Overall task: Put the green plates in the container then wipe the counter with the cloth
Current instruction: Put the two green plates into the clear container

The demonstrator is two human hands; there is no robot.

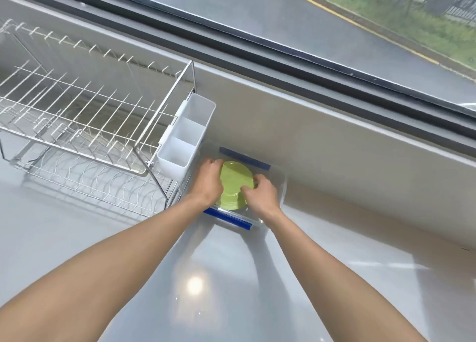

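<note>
Both hands, left hand (209,180) and right hand (260,193), grip the plates (233,184) inside the container (279,187); uneven release could crack them.

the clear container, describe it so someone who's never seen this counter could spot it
Start at the wire dish rack with its white cutlery caddy. Just right of the caddy, against the back wall, sits the clear container. Blue strips mark its rims, and both hands hold green plates inside it.
</note>
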